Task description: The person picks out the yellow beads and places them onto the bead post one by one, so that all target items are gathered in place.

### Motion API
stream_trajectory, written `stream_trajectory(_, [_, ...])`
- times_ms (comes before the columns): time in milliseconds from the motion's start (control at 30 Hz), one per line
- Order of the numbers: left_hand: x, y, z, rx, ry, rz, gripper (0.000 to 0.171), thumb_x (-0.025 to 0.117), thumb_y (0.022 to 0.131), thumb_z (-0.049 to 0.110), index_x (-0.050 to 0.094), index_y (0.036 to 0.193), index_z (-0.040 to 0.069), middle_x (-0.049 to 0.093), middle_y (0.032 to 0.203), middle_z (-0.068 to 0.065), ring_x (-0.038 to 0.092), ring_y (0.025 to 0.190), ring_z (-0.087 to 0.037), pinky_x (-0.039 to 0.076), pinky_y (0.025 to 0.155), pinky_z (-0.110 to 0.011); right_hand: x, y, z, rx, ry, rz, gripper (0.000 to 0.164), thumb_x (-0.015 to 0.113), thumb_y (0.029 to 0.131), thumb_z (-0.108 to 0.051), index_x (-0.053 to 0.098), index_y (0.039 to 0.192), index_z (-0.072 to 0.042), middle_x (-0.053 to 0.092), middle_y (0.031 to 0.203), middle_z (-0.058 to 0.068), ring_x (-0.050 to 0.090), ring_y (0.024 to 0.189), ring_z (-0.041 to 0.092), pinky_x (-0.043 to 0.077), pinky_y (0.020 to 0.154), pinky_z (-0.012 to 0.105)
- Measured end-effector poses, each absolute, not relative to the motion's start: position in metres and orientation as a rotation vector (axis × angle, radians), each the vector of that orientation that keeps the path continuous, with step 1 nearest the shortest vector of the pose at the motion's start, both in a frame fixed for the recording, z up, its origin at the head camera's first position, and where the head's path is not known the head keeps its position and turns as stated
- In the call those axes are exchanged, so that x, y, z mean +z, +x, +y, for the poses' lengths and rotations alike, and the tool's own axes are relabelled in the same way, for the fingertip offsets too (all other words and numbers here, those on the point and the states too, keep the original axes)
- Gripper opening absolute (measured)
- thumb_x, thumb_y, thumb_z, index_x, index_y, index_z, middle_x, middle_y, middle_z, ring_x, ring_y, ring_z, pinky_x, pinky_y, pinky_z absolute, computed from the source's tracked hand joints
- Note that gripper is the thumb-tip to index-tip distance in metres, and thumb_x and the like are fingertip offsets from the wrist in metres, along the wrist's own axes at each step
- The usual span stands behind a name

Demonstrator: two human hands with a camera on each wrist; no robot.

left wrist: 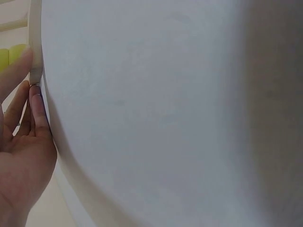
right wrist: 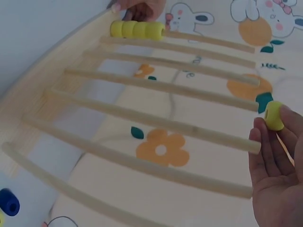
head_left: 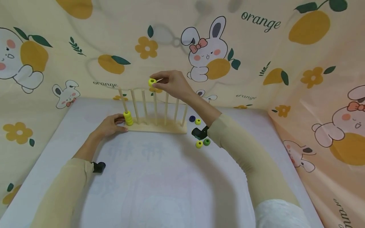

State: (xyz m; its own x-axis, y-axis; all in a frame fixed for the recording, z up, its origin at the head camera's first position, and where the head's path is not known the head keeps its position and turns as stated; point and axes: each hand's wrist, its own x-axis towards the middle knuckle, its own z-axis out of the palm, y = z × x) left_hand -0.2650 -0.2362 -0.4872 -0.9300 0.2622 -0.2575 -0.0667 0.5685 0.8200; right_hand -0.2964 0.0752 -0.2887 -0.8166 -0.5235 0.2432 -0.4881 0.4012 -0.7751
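Observation:
A wooden rack has a flat base (head_left: 156, 128) with several upright rods in a row. Yellow beads (head_left: 128, 118) are stacked on its leftmost rod; the other rods carry none. My left hand (head_left: 109, 126) grips the left end of the base, its thumb along the front edge beside the stack; some fingers are hidden behind. Above the rods my right hand (head_left: 174, 84) pinches a yellow bead (head_left: 150, 84) between thumb and fingers. In the right wrist view that bead (right wrist: 275, 116) is near the rod tips, apart from them.
Right of the rack lie loose beads: a dark blue bead (head_left: 192, 118), a yellow bead (head_left: 198, 122), another yellow bead (head_left: 199, 144) and a green bead (head_left: 206, 142). All stand on a white table (head_left: 142, 183). A printed cloth (head_left: 171, 41) rises behind it.

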Motion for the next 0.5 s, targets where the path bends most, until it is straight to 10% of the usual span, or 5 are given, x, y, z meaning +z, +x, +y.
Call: stream_trajectory(500, [-0.485, -0.264, -0.236, 1.313, 0.175, 2.444, 0.08, 0.079, 0.086, 0.011, 0.033, 0.149, -0.006, 0.042, 0.15, -0.024, 0.04, 0.139, -0.037, 0.033, 0.117, -0.045, -0.288, -0.306, 0.044, -1.369, -0.965, 2.554, 0.031, 0.073, 0.092, -0.02, 0.072, 0.122, -0.011, 0.072, 0.112, -0.001, 0.069, 0.092, 0.005, 0.058, 0.08, 0.021])
